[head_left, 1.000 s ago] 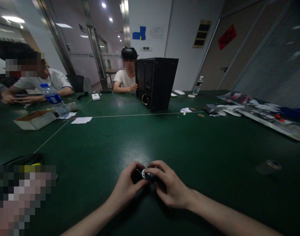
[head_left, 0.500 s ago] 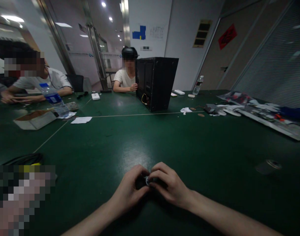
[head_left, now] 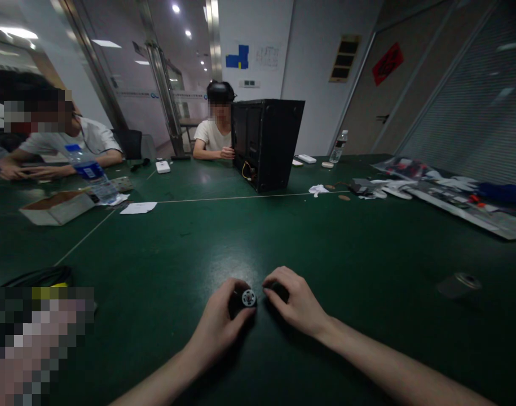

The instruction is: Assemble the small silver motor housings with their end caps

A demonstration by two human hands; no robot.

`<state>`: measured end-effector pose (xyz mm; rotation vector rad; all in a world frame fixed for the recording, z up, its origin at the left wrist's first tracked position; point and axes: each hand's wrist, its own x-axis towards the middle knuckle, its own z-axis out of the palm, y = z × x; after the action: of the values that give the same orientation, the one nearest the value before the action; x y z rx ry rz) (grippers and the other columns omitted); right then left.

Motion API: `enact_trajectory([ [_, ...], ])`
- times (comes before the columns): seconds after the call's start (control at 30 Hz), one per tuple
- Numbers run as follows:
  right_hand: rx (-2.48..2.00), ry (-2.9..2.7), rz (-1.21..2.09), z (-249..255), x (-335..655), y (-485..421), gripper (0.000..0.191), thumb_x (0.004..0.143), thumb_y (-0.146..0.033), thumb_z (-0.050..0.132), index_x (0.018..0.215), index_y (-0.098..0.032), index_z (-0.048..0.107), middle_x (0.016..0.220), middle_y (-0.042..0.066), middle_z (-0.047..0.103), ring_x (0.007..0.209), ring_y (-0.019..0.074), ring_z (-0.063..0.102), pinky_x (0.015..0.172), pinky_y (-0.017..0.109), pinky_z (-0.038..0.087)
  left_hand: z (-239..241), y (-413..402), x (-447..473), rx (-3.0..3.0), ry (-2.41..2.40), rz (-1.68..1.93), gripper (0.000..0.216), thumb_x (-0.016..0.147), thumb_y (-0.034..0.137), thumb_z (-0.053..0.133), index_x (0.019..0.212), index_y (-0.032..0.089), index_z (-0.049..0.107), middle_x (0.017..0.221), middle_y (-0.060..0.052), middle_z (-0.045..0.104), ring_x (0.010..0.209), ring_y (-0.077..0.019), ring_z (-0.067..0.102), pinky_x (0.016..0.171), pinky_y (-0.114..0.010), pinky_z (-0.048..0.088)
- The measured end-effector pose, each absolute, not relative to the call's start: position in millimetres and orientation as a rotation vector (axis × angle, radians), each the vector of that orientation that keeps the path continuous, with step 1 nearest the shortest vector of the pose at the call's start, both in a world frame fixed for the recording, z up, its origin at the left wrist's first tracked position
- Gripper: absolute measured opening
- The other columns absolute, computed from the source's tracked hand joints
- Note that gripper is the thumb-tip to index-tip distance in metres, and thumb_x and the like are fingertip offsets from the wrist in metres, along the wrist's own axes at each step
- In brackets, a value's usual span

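Observation:
My left hand (head_left: 221, 321) is curled round a small dark cylindrical part with a round silver end (head_left: 248, 297), held just above the green table (head_left: 258, 237) near its front edge. My right hand (head_left: 294, 301) rests on the table right beside it, fingers curled, its fingertips close to the part's right side but apart from it. What, if anything, sits under the right fingers is hidden in shadow.
A black computer case (head_left: 266, 142) stands at the far middle with a person's hand on it. A cardboard box (head_left: 57, 207) and water bottle (head_left: 92, 175) lie at left, papers and boards (head_left: 448, 194) at right, a small round object (head_left: 458, 283) at near right, black cable (head_left: 40, 276) at near left.
Both hands held the small part together before. Now my right hand has let go and moved slightly right; the left keeps the part, its silver end turned towards me.

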<state>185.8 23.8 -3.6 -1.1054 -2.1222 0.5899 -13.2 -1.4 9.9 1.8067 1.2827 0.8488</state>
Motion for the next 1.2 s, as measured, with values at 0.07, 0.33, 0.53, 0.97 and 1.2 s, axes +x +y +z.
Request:
enact_trajectory([
  [0.07,-1.155,-2.194,0.559,-4,185,25,0.008,0.080,-0.012,0.057,0.084,-0.019,0.059,0.087,0.004,0.062,0.087,0.0203,0.055,0.080,0.037,0.042,11,-1,-13,1.818,1.298,0.857,0.020,0.076,0.013,0.064,0.094,0.020,0.057,0.094,-0.005,0.065,0.088,-0.0221,0.061,0.081,-0.036,0.050],
  [0.33,-1.186,-2.295,0.530,-5,183,22,0.016,0.073,-0.009,0.058,0.085,-0.019,0.056,0.093,0.005,0.059,0.092,0.0215,0.052,0.082,0.037,0.040,12,-4,-13,1.806,1.307,0.829,0.030,0.074,0.012,0.065,0.101,0.019,0.053,0.101,-0.006,0.063,0.096,-0.0247,0.060,0.087,-0.039,0.048],
  [0.53,-1.090,-2.259,0.629,4,184,18,0.028,0.077,-0.017,0.060,0.105,-0.018,0.054,0.103,0.007,0.060,0.097,0.0226,0.053,0.087,0.039,0.041,7,-6,-18,1.826,1.270,0.847,0.040,0.078,0.019,0.064,0.114,0.020,0.045,0.114,-0.010,0.058,0.108,-0.0272,0.056,0.095,-0.043,0.044],
  [0.97,-0.989,-2.172,0.624,13,178,25,0.028,0.081,-0.014,0.060,0.108,-0.019,0.057,0.105,0.007,0.065,0.099,0.0213,0.058,0.088,0.038,0.044,9,-8,-18,1.778,1.250,0.871,0.043,0.083,0.030,0.059,0.121,0.020,0.039,0.124,-0.014,0.052,0.114,-0.0296,0.053,0.098,-0.046,0.043],
  [1.2,-1.579,-1.716,0.275,37,305,75,0.031,0.079,-0.038,0.062,0.102,-0.018,0.059,0.099,0.009,0.068,0.090,0.0235,0.064,0.081,0.036,0.050,5,-8,-21,1.794,1.261,0.875,0.044,0.084,0.034,0.058,0.122,0.020,0.042,0.125,-0.015,0.052,0.115,-0.0305,0.052,0.097,-0.048,0.043],
])
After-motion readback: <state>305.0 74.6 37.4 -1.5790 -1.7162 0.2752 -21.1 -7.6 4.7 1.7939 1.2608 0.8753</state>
